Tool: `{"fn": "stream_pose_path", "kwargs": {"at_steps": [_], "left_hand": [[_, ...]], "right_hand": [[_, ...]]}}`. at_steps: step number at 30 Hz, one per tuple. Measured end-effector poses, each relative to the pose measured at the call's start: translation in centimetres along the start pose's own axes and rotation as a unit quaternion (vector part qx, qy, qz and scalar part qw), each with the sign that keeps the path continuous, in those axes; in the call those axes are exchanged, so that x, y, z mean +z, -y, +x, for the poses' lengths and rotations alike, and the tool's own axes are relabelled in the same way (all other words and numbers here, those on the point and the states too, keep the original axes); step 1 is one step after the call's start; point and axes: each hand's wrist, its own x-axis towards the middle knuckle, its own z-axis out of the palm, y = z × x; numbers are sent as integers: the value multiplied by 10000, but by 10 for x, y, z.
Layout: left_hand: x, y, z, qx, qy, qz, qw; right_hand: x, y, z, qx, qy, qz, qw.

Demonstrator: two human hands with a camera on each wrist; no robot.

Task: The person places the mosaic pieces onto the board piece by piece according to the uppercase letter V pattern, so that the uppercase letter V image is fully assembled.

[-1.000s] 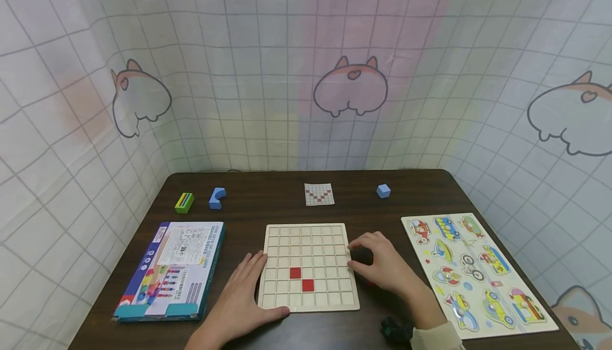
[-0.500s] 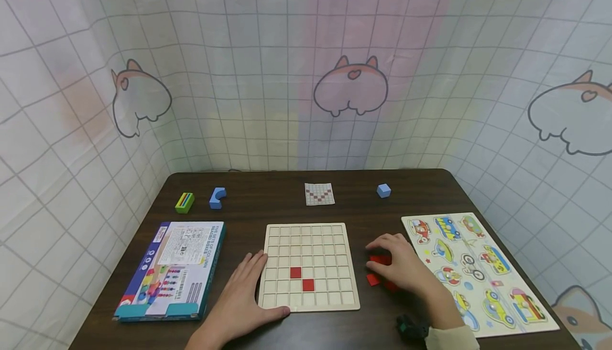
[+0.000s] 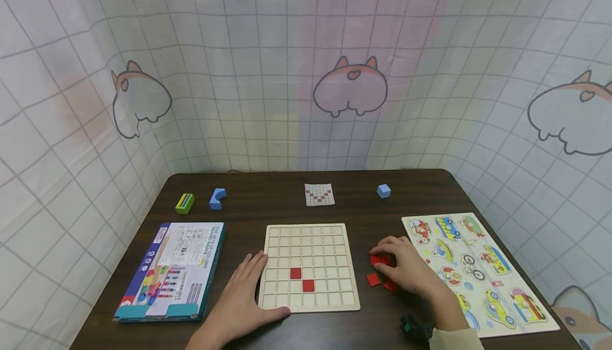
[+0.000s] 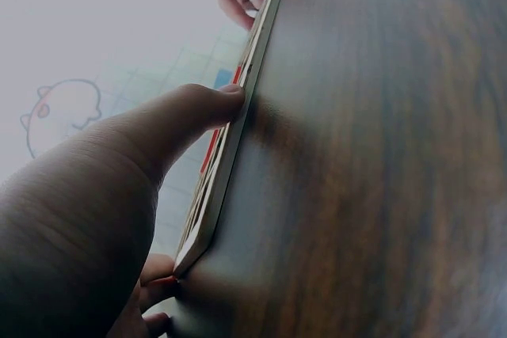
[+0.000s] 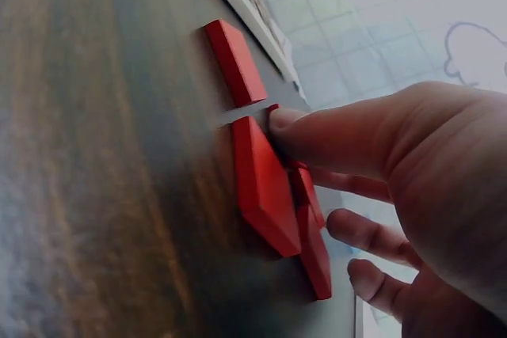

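Its fingers spread wide, the left hand (image 3: 241,294) is resting against the 8 o'clock corner of the grid board (image 3: 330,250) on the worktop (image 3: 268,198), while the right hand (image 3: 406,267) is curving narrowly over loose red tiles (image 3: 373,280) at the board's 3 o'clock; whether it is pinching one cannot be told. The right forearm (image 3: 447,307) is covering the near corner of a picture board (image 3: 479,289) farther out. A flat box (image 3: 184,246) is lying at 9 o'clock, a patterned card (image 3: 320,195) at 12.
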Motion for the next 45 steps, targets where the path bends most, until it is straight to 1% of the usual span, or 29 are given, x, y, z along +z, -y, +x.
{"fn": "stream_pose_path", "kwargs": {"at_steps": [8, 19, 22, 28, 40, 45], "left_hand": [[0, 1, 1, -68, 55, -12, 10000], [1, 1, 2, -131, 95, -86, 9998], [1, 0, 1, -120, 79, -79, 9999], [1, 0, 0, 1, -29, -68, 10000], [1, 2, 2, -60, 75, -34, 9999], [-1, 1, 0, 32, 1, -82, 10000]], "right_hand": [[5, 3, 1, 9, -220, 59, 9997], [10, 2, 1, -66, -448, -44, 9990], [10, 3, 2, -45, -465, -37, 9989], [12, 7, 4, -20, -439, -6, 9990], [17, 18, 8, -392, -553, 29, 9977], [20, 25, 11, -488, -497, 91, 9975]]}}
